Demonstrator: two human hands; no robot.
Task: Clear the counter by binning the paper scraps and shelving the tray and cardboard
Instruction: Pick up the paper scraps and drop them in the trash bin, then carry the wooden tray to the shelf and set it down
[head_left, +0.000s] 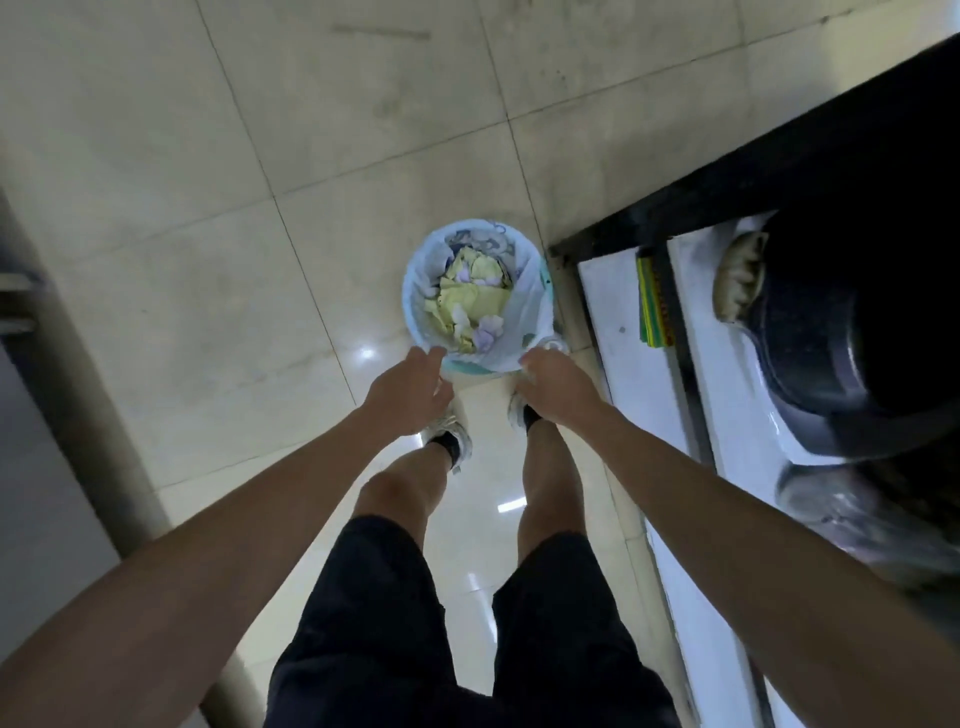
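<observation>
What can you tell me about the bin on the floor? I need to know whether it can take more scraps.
The bin is small and round, standing upright on the tiled floor beside the dark counter frame. A thin white plastic liner is folded over its rim, with a teal edge showing beneath. Inside lie crumpled pale yellow and lilac paper scraps, filling it well up. The left hand and right hand are at its near rim, seemingly touching the liner.
</observation>
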